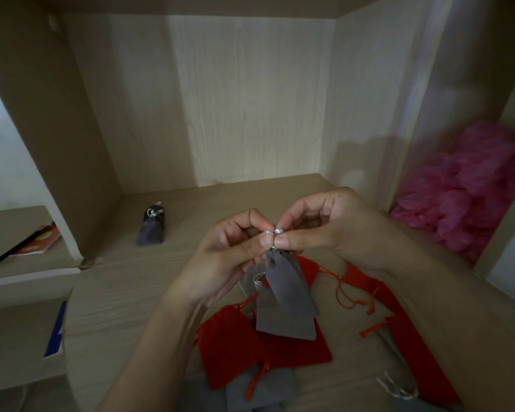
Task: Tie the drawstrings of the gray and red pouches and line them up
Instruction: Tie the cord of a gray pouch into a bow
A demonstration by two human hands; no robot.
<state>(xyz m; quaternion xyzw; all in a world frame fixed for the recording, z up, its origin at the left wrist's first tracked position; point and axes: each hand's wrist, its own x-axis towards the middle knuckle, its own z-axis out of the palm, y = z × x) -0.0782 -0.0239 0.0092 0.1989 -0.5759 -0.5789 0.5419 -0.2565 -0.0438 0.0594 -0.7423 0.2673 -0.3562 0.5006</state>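
Pinching the silver drawstring (272, 231) between my left hand (229, 251) and right hand (318, 221), gray pouch (289, 286) hanging lengthwise straight below both.

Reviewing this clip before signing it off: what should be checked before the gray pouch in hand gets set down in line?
1. Left hand and right hand both pinch the silver drawstring: ok.
2. Held gray pouch hangs below the fingers: ok.
3. Knot finished: cannot tell, fingertips cover it.
4. Tied gray pouch sits at the back to start the line: ok.
5. Bare shelf beside it: ok.
6. Red pouch tied: not ok, cords loose.
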